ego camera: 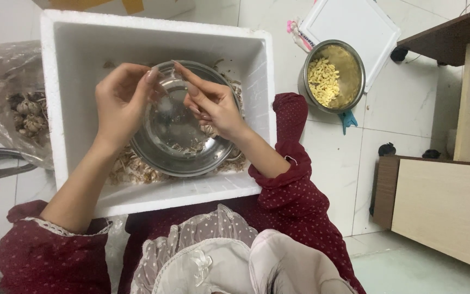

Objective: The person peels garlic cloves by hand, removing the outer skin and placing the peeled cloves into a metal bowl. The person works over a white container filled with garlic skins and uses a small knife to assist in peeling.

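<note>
Mid-peel, I'd judge: left hand [119, 98] & right hand [212, 103] pinch a small garlic clove [171, 81] between fingertips over the steel bowl [180, 158] in the white foam box [153, 38]; next calls for stripping skin w/ nails

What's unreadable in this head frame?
- Whatever the left hand and right hand pinch: too small, hidden by fingertips.
- Steel bowl far rim: covered by both hands.
- Plastic bag contents: blurred by film, cut by left edge.
- Foam box floor: hidden under bowl.
</note>
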